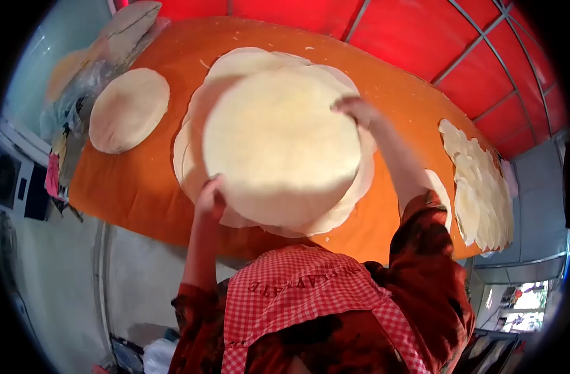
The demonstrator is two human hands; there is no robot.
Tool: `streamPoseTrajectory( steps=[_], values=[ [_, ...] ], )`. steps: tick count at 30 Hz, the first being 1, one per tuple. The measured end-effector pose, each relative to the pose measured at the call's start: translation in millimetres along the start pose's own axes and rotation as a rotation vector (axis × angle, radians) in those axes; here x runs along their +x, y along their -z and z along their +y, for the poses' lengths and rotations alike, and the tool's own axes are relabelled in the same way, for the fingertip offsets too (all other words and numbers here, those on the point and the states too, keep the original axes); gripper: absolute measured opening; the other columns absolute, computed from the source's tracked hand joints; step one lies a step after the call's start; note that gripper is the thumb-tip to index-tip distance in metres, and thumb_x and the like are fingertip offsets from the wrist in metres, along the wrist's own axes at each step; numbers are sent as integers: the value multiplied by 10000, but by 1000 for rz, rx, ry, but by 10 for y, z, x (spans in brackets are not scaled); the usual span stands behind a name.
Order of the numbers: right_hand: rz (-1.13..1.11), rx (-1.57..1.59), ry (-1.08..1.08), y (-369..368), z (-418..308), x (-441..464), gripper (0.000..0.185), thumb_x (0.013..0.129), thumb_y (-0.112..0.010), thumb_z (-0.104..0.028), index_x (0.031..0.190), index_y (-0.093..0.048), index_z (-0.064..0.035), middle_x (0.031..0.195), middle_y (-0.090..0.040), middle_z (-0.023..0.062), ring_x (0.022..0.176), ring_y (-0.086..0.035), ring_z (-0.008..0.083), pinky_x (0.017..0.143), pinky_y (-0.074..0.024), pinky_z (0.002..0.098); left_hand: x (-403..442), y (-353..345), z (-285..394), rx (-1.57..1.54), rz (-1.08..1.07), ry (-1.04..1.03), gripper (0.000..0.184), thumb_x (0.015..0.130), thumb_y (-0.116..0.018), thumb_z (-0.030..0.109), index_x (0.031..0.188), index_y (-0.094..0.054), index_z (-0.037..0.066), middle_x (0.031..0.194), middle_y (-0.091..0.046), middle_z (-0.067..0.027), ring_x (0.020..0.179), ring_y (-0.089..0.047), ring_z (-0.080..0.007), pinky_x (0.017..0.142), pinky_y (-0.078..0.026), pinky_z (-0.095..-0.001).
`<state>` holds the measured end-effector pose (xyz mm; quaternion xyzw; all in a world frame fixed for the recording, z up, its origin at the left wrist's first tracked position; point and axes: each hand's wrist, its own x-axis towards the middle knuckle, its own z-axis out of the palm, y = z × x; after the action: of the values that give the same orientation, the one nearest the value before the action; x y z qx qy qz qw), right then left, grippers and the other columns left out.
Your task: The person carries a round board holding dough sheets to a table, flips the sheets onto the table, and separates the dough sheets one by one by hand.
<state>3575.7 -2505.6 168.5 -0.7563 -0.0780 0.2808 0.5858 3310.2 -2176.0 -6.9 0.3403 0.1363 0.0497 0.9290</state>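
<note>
A large round sheet of thin, pale flatbread (282, 140) spans the space between my hands. It covers most of a spread of similar overlapping flatbreads (188, 149) on the orange-covered table (132, 193). My left hand (211, 198) grips the sheet at its near left edge, fingers closed. At the far right edge, my right hand (356, 111) is closed on the same sheet, slightly blurred, its fingertips over the top. The underside of the sheet and the middle of the pile are hidden.
A single round flatbread (129, 111) lies at the table's left. On the right is a heap of overlapping flatbreads (481, 190), with another flatbread (439, 196) partly behind my right arm. Clear plastic (85, 96) hangs at the left edge. A red wall (416, 47) rises behind.
</note>
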Motion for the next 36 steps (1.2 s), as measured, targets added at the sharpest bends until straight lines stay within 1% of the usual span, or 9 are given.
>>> streamPoseTrajectory(
  steps=[4,7,9,16,27,28,31,34,36],
  values=[
    [92,62,50,277,1963,360,501,711,-705,-74,1191,-561,-63,1042,-617,26,880,-567,161,812,-483,323,-180,-823,25,1349,676,-117,194,816,-623,195,804,-666,7,729,-623,-45,622,-578,-190,573,-466,-316],
    [56,56,165,309,2120,367,506,702,-736,-128,1179,-580,-60,1037,-610,21,888,-554,132,753,-470,275,137,-304,-95,1598,519,38,213,844,-609,217,884,-664,15,762,-636,-50,644,-591,-207,592,-475,-325],
    [-6,283,-363,330,1767,102,481,714,-744,-160,1161,-589,-71,1010,-612,26,891,-552,138,756,-457,266,149,-31,-294,1373,441,80,208,849,-607,209,911,-644,15,767,-632,-52,625,-571,-183,557,-444,-308],
    [41,277,-122,215,2009,56,404,757,-724,-126,1090,-579,51,1041,-621,64,1047,-536,163,978,-371,288,240,-177,-273,779,399,144,184,864,-590,180,944,-583,14,742,-601,-44,584,-530,-125,476,-373,-263],
    [8,356,-105,159,1529,-251,1035,721,-766,-214,1414,-63,97,1370,-428,189,1307,-363,288,1114,-220,384,317,-80,-332,703,434,195,131,855,-601,154,917,-574,42,779,-593,-33,615,-544,-130,473,-414,-243],
    [78,435,-97,81,1395,-453,914,733,-752,-177,1417,-185,38,1258,-530,170,1210,-471,276,958,-423,439,388,42,-333,713,467,206,146,850,-603,157,922,-569,35,770,-578,-34,609,-523,-137,483,-417,-251],
    [-239,751,-129,69,1782,-375,704,752,-730,-147,1343,-378,6,1275,-523,152,1218,-467,270,996,-395,429,910,1196,-298,636,448,240,124,856,-604,173,926,-587,72,790,-598,-14,480,-464,-88,354,-302,-220],
    [-64,617,-199,21,2048,-385,547,767,-700,-94,1254,-469,1,1198,-570,120,1160,-504,249,985,-400,419,534,306,-289,783,460,198,169,840,-595,107,1001,-565,64,904,-591,-31,612,-523,-100,370,-305,-226],
    [84,506,-196,-1,1980,-467,738,772,-685,-65,1371,-264,30,1219,-559,114,1176,-492,242,1027,-354,386,499,143,-405,645,415,88,189,848,-596,128,1019,-567,55,849,-601,-38,513,-485,-105,341,-287,-237]
  ],
)
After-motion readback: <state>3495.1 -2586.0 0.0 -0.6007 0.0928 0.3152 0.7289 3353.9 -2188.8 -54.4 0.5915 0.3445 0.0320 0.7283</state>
